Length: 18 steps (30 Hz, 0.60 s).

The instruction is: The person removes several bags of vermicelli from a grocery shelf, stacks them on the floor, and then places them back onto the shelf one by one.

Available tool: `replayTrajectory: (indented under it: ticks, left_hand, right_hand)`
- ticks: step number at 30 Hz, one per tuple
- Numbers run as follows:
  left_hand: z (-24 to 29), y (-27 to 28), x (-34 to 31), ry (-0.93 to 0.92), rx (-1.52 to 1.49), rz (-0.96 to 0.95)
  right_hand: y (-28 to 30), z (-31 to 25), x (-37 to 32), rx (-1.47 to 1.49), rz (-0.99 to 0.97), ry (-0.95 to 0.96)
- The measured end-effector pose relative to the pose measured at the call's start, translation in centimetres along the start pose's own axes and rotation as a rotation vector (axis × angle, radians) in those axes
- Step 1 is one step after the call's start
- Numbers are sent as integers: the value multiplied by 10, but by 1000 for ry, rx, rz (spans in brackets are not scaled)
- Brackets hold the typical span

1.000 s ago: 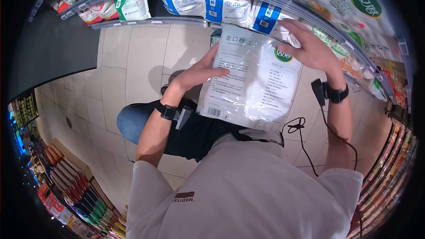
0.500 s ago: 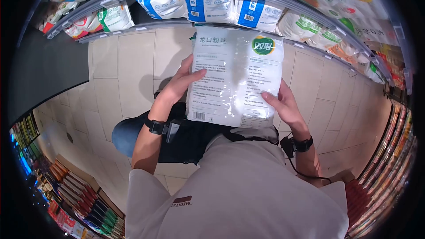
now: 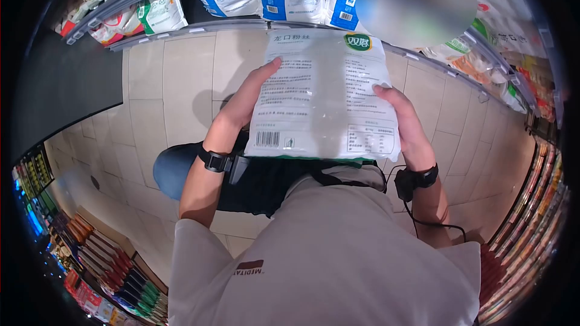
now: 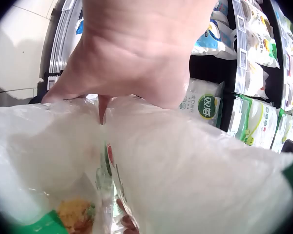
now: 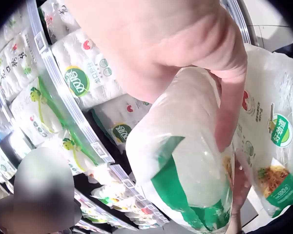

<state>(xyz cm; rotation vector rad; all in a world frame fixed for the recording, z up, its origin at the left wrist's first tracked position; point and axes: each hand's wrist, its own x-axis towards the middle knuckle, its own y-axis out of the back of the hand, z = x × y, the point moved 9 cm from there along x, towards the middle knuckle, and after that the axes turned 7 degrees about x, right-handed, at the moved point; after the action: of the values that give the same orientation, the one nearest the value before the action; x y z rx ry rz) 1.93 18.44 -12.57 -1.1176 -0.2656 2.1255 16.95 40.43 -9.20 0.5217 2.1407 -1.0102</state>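
Note:
A large white bag of vermicelli (image 3: 329, 102), its printed back facing up, is held in front of the torso by both hands. My left hand (image 3: 244, 96) grips the left edge, thumb lying on top. At the right edge my right hand (image 3: 411, 127) grips it, thumb on top and fingers underneath. In the right wrist view this bag (image 5: 185, 117) is seen edge-on with a green end. Close against it, a second bag (image 5: 256, 102) shows its front with a noodle picture. The left wrist view shows my left hand (image 4: 136, 53) over a narrow gap between two white bag surfaces.
A low shelf (image 3: 241, 25) with blue-and-white flour bags (image 3: 290, 1) runs along the front. More vermicelli bags (image 5: 80, 68) fill shelves nearby. Tiled floor (image 3: 175, 102) lies below. A cable (image 3: 438, 224) hangs from the right wrist. Packaged goods (image 3: 531, 205) stand behind at right.
My right hand, raised off the bag a second ago, came down to grip its right edge. Since then the bag has tilted, its near end spreading wider, and a green edge shows beneath it.

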Motion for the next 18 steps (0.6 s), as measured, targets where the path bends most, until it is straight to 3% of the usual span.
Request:
replayTrajectory:
  ticks: [9,12,15,18]
  left_hand:
    - [22,-19,-15,-40,-92,52]
    - [13,-12,-4,-23,-114,7]
    - [-2,2,16,-10,7,-2]
    - [-11,11,21,-22,74,52]
  right_hand:
    - [-2,2,-6,108,105,-18]
    - [6,5,2,144,40,-54]
    - [25,-1,13,-88,-16,79]
    - [19,-1,7,-248,52,107]
